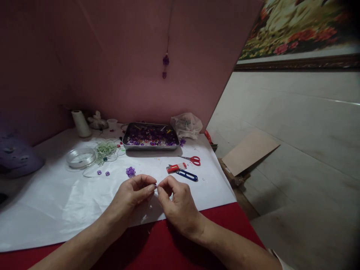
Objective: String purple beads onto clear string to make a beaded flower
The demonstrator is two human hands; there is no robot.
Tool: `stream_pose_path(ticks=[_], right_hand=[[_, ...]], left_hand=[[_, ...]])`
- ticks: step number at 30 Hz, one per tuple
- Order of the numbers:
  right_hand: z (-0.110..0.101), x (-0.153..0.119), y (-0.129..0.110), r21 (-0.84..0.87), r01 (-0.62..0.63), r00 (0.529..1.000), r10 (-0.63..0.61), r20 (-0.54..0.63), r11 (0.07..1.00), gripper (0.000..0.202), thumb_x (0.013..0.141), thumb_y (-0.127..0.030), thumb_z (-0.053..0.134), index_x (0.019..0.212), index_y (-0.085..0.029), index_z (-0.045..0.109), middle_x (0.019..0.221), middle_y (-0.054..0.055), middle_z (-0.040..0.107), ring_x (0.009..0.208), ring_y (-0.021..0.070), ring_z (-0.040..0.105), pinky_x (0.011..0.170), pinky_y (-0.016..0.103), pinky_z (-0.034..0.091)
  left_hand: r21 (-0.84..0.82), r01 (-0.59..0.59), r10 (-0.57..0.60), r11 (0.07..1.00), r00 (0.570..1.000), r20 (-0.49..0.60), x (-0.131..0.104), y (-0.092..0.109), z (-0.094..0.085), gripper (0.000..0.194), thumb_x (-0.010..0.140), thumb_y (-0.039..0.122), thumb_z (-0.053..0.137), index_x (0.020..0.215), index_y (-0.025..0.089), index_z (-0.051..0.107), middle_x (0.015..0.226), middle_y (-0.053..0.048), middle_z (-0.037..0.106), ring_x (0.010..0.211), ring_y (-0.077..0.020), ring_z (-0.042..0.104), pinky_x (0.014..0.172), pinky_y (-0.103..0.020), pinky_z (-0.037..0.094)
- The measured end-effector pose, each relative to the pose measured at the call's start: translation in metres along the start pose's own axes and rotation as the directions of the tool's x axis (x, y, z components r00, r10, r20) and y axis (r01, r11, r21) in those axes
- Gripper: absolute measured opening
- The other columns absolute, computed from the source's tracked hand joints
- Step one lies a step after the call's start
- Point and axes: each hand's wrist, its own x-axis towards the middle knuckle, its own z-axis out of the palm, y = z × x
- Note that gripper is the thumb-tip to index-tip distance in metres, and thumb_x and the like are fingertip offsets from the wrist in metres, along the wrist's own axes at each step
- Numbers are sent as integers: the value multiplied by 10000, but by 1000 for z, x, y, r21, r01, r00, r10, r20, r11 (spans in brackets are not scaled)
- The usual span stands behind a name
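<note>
Person's L hand [132, 194] is pinching, thumb + index tips closed on a tiny dark piece [155, 186], prob. a bead but too small to be sure. R hand [178, 200] is also pinching, thumb + index tips meeting right beside that piece; can't tell if they're gripping thread or the piece's edge. Both hands are nearly touching at the tips, other fingers curling in. The piece is sitting between them, on the near side of the metal tray [152, 148], above the white-covered bench [219, 189].

Tray is holding lots of purple beads [153, 135] plus a few clear ones. Rel. to tray: a purple bead cluster [130, 171] is lying just in front, toward its L end, near the L hand; two loose purple beads [103, 173] are lying farther L of that, side by side. Green tangled thread [105, 150] is lying just L of tray, w/ a clear spool [81, 157] farther L. Red-handled scissors [195, 160] are resting front-R of tray; blue-handled snips [188, 175] + a red-and-clear item [176, 167] are lying nearer the R hand. A plastic bag [186, 125] is slumping at tray's R end, and a bead pendant [165, 60] is hanging above tray.
</note>
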Motion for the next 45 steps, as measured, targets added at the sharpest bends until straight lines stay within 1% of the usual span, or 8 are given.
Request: stream_pose_path(ticks=[4,10,14,21,27,33,39,45], right_hand=[[0,0,0,-32,20,1000,-21,-6,999,121,816,-147,464,722,-175,534,635,-6,594,558,108,520,562,220,382],[-1,-2,0,-75,53,998,-52,18,996,114,828,-158,456,736,-178,519,649,0,593,562,113,521,567,223,378],[-2,-2,-1,-71,82,996,-80,33,994,116,834,-166,453,741,-178,521,656,7,596,570,119,527,564,225,378],[-1,0,-2,-26,0,1000,0,16,1000,50,808,-192,497,827,-175,540,716,17,634,604,130,557,575,232,402],[1,-1,2,-26,-92,995,93,24,995,108,759,-172,547,861,-200,566,686,-13,637,563,117,542,514,210,378],[-1,0,0,-38,-70,997,71,11,997,56,791,-184,516,802,-188,571,674,-2,636,552,113,535,522,212,377],[-2,0,-1,-31,-42,999,43,21,999,127,832,-198,474,731,-186,549,633,-8,611,557,110,523,550,215,373],[-1,0,1,-13,-32,999,33,32,999,127,839,-190,468,734,-185,540,630,-14,594,564,108,514,566,217,368]], left_hand=[[14,11,-11,1000,1000,-2,-1,1,0,194,617,226,759,752,174,629,577,25,614,465,-81,503,441,-181,334],[17,16,-16,1000,1000,4,-2,0,0,205,608,225,760,757,170,631,610,7,636,504,-111,547,472,-202,371],[14,11,-11,1000,1000,4,-1,-1,-2,203,618,222,756,771,171,632,604,12,627,493,-98,529,471,-199,374],[-4,16,-15,1000,1000,27,-1,-2,-2,173,652,220,740,777,174,630,625,7,641,502,-88,536,475,-188,379],[-53,40,-39,998,999,28,0,-1,-1,185,635,208,749,774,173,631,582,15,637,459,-83,532,439,-172,381],[-48,53,-53,997,999,-3,-1,0,-1,205,625,206,754,780,177,623,578,14,628,462,-99,549,434,-186,378],[-59,44,-43,997,999,9,-1,0,-1,190,638,193,744,781,179,620,564,25,608,452,-76,524,431,-170,362],[-57,35,-34,998,999,20,-1,0,-1,192,635,178,744,782,176,621,575,31,608,444,-66,502,432,-172,367]])
